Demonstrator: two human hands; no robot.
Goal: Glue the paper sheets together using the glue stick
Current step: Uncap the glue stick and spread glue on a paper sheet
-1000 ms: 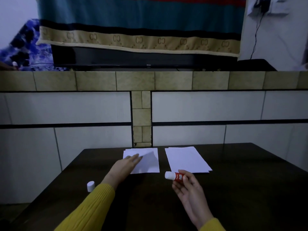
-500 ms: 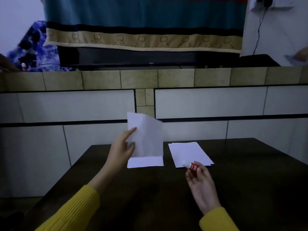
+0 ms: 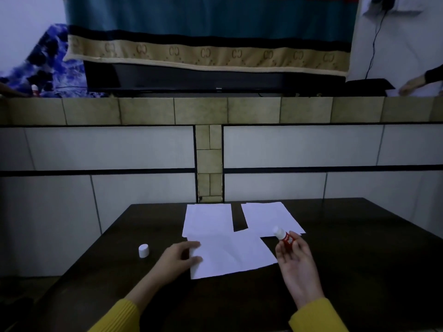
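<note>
Lying flat near the middle of the dark table (image 3: 359,271): 1 loose paper sheet (image 3: 232,257), slightly skewed, its far edge overlapping the near edges of 2 other lots of paper, the left stack (image 3: 207,219) and the right stack (image 3: 266,216), side by side toward the far edge with a strip of table between them. Pinned at its left edge by the left hand (image 3: 178,258), thumb and fingers (image 3: 194,244) pinching that edge, probably to keep the sheet from sliding while glue goes on. Held just off the sheet's right corner, in the right hand (image 3: 296,262): the glue stick (image 3: 284,237), red-bodied, white tip uncapped and pointing up and away, pinched between thumb and fingers, the remaining fingers loosely spread, palm upward; apparently readied for the first stroke, no glue visible on the paper so far. Standing apart to the left of the left hand: the white cap (image 3: 143,250), set out of the way. Yellow sleeves on both forearms. Beyond the table, a wall of white panels with tan tiles, a ledge above carrying a long dark object under a draped teal and tan cloth (image 3: 208,51), blue patterned fabric at far left, a cable on the white wall at right. Dim, bluish lighting throughout.
</note>
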